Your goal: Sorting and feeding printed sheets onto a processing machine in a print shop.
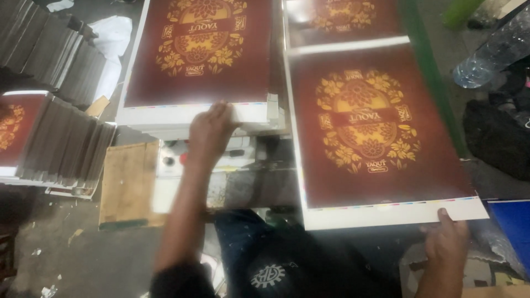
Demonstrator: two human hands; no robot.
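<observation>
The left hand (211,131), fingers spread flat, presses the near white edge of a stack of maroon printed sheets (199,55) at upper centre. The right hand (446,243), lower right, pinches the corner of another maroon sheet (370,127). A clear plastic bottle (491,52) lies upper right, its contents unclear.

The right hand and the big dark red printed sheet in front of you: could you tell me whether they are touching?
Touching. The head view shows the right hand with its thumb lying on the white bottom margin of the dark red printed sheet, at its near right corner.
</observation>
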